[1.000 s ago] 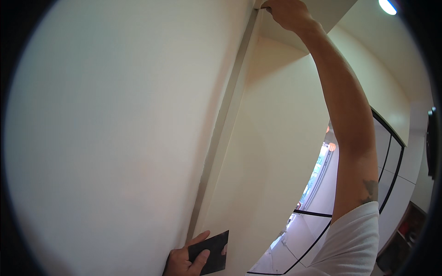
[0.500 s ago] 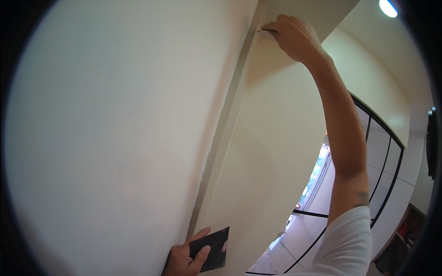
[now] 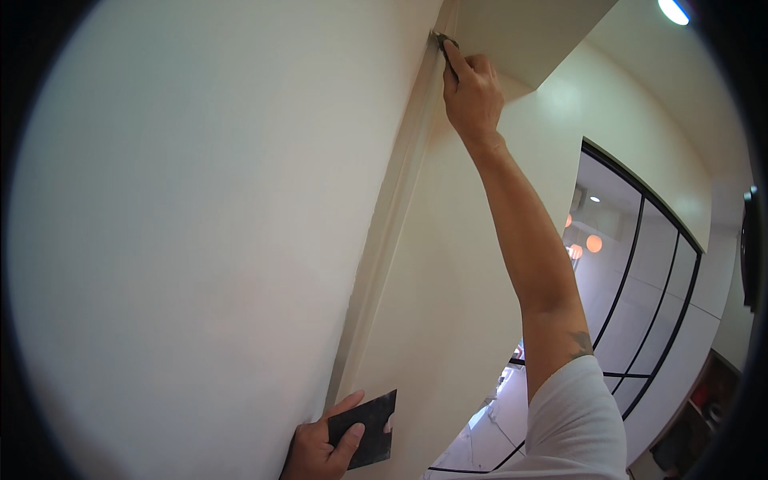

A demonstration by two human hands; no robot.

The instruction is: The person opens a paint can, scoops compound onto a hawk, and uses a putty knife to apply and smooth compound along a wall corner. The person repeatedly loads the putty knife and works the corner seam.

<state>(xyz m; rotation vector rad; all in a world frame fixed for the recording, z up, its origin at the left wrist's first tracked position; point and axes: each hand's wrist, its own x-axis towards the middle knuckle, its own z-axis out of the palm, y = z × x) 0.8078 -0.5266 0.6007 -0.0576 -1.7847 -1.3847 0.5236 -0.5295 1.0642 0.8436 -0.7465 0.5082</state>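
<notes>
High up, my right hand [image 3: 474,94] is closed round a slim dark tool [image 3: 450,53] that looks like a utility knife. Its pale tip meets the top of the grey strip [image 3: 360,276] running down between the white wall and the cream panel [image 3: 456,240]. My fingers hide part of its handle. Low down, my left hand [image 3: 320,448] pinches a thin black rectangular plate [image 3: 368,432] between thumb and fingers, beside the lower end of that strip. A small shiny patch shows at the plate's right edge.
A large white wall [image 3: 200,240] fills the left side. Overhead, a beige boxed section [image 3: 532,40] juts out at the top. To the right stand black-framed glass panels [image 3: 624,264], with dark shelving [image 3: 704,416] lower down. A ceiling lamp [image 3: 674,11] glows above.
My right hand has shifted left and turned, bringing the tool's tip up along the strip's top. The right forearm has swung left, uncovering more glass. My left hand and the plate stay nearly still.
</notes>
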